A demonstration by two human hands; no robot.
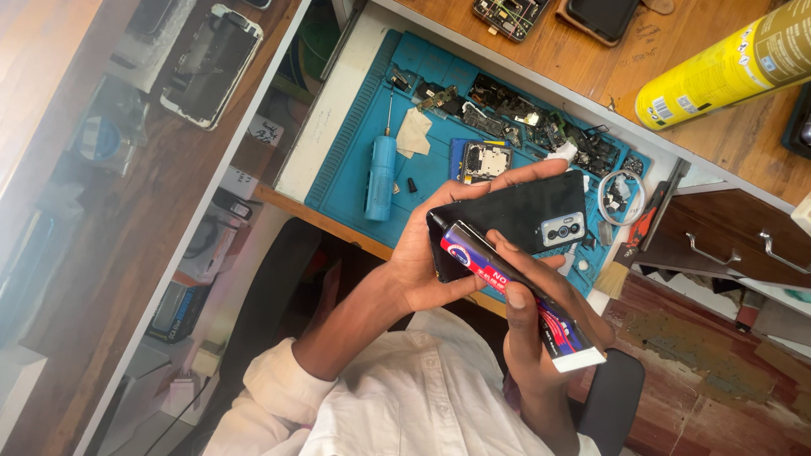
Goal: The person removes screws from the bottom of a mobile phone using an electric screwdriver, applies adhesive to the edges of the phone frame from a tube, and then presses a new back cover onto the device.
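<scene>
Gripping a black smartphone (515,215), the left hand (422,262) clamps its edges; the right hand (528,325) fingers pinch a glue tube (515,291) against it.

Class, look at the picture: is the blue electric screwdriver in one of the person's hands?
No: the blue electric screwdriver lies on the blue work mat, while the left hand holds a black smartphone and the right hand an adhesive tube.

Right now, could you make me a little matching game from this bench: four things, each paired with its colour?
Things:
1. phone in the left hand
2. glue tube in the right hand
3. electric screwdriver on the mat
4. spray can on the desk

Colours:
A. yellow
B. red and blue
C. black
D. light blue

Pairs: 1-C, 2-B, 3-D, 4-A
</scene>
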